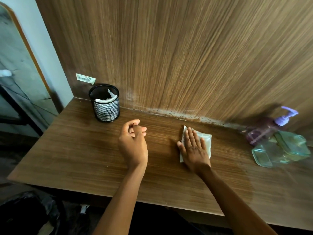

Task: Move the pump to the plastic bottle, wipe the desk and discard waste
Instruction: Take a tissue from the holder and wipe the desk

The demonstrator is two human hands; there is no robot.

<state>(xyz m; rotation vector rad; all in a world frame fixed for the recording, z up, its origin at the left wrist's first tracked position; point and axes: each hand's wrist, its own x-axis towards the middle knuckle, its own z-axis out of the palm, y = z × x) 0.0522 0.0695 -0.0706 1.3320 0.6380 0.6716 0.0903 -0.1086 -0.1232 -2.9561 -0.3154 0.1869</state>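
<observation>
My right hand [194, 148] lies flat, fingers spread, pressing a folded white wipe [207, 141] onto the brown wooden desk [84, 155] near its middle. My left hand [133, 141] hovers just left of it, fingers loosely curled, holding nothing. At the far right stands a purple plastic bottle [259, 133] with a lilac pump [286, 116] on top. A clear greenish bottle [281, 150] lies on its side in front of it. A damp sheen covers the desk's right part.
A black mesh cup [105, 103] with crumpled white tissue inside stands at the back left by the wood-panel wall [186, 56]. Whitish stains run along the wall's base. A dark bag [25, 214] sits on the floor below the desk's left front edge.
</observation>
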